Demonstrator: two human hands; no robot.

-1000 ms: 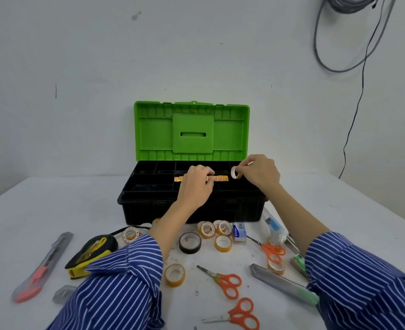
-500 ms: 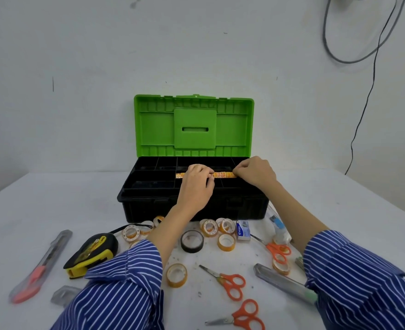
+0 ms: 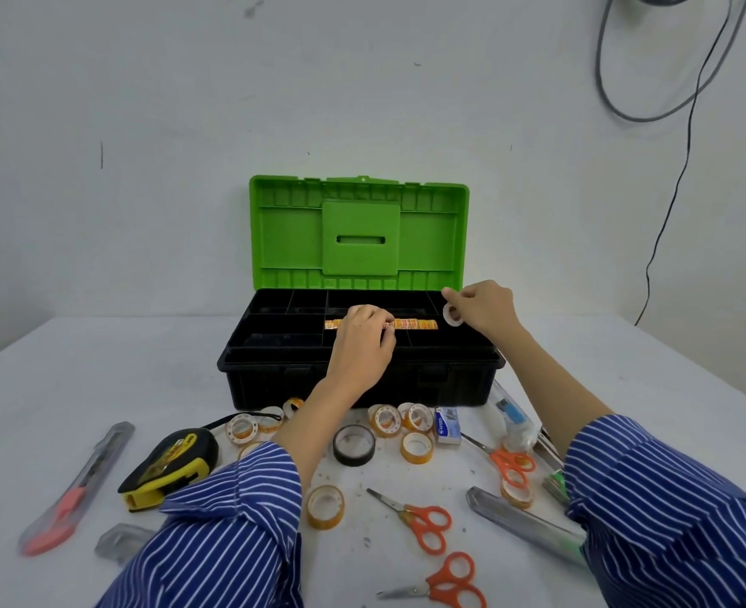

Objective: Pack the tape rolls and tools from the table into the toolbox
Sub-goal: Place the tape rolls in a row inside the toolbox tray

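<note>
Toolbox (image 3: 362, 383) lies open; my right hand (image 3: 485, 311) pinches a tape roll (image 3: 453, 312) above it, my left hand (image 3: 362, 340) curled on the tape row (image 3: 415, 324).

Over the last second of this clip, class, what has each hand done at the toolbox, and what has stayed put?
The right hand, pinching a small tape roll, dipped to the row of tape rolls, then drew back right to the toolbox corner with a roll. The left hand stayed curled on the row. The lid stayed open; the scissors and tape measure did not move.
</note>
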